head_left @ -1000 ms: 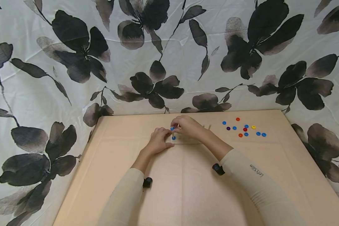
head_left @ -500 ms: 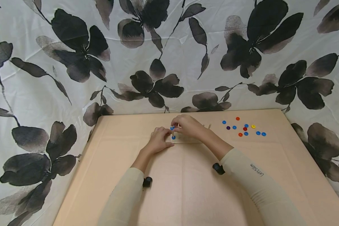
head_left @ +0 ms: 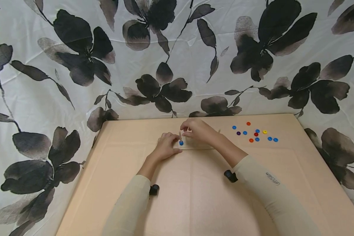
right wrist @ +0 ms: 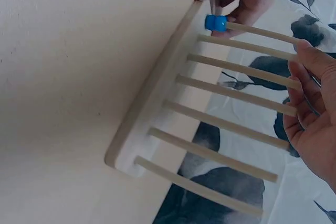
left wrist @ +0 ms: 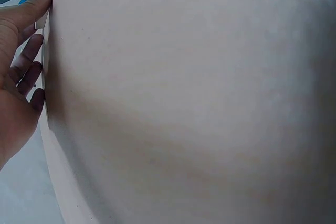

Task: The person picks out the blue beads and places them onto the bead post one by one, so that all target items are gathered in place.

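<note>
A wooden peg board with several upright pegs stands on the table, seen in full in the right wrist view. My left hand grips its left end, thumb on the front edge and fingers behind. Blue rings sit at the foot of the leftmost peg, beside the left hand. My right hand hovers at the tops of the pegs, its fingers loosely bent with no ring visible in them. The right thumb is close to the tip of the leftmost peg; whether it touches I cannot tell.
Right of the board, loose rings lie scattered on the table: several blue, a few red or orange, one yellow and one dark purple. A floral cloth hangs behind the table's back edge.
The blue ring near the top of the leftmost peg has gone down to its foot. My right hand has let go of it and shifted slightly right. The left hand has stayed still.
</note>
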`<state>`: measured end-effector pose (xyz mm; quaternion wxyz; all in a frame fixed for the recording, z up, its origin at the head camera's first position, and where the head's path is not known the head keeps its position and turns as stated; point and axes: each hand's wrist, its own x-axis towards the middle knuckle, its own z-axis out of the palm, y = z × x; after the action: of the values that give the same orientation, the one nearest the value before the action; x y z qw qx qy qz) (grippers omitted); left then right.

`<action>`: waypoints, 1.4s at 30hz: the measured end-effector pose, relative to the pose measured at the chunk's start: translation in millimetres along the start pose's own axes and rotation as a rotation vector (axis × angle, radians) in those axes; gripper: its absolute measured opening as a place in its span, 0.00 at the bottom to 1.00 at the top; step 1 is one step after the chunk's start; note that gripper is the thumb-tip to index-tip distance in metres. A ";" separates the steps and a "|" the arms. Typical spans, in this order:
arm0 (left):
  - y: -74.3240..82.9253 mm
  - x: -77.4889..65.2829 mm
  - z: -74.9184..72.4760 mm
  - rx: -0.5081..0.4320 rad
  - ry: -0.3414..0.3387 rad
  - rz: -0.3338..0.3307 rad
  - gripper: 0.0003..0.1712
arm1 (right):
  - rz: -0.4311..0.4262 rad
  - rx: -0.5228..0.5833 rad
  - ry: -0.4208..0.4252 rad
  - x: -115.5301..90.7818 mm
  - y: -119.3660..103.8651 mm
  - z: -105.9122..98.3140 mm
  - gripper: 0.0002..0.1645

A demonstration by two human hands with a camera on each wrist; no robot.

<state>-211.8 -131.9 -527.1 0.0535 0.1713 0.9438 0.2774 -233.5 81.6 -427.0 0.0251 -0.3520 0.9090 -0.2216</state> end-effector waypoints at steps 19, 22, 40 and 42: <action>-2.7 -1.7 1.0 -0.010 -0.010 -0.017 0.32 | 0.092 0.090 0.185 -60.9 27.8 -40.9 0.15; -3.2 -2.2 1.7 -0.012 -0.017 -0.014 0.32 | 0.127 0.094 0.208 -76.5 35.7 -42.9 0.15; -2.6 0.3 2.1 -0.003 -0.014 -0.012 0.32 | 0.208 0.041 0.359 -160.6 98.4 -52.7 0.14; -2.6 0.0 2.0 0.000 -0.016 -0.011 0.32 | 0.237 0.037 0.347 -168.1 107.7 -51.2 0.14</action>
<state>-212.1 -132.9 -530.2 0.0624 0.1681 0.9444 0.2757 -185.3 281.2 -444.8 -0.0993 -0.1986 0.9306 -0.2908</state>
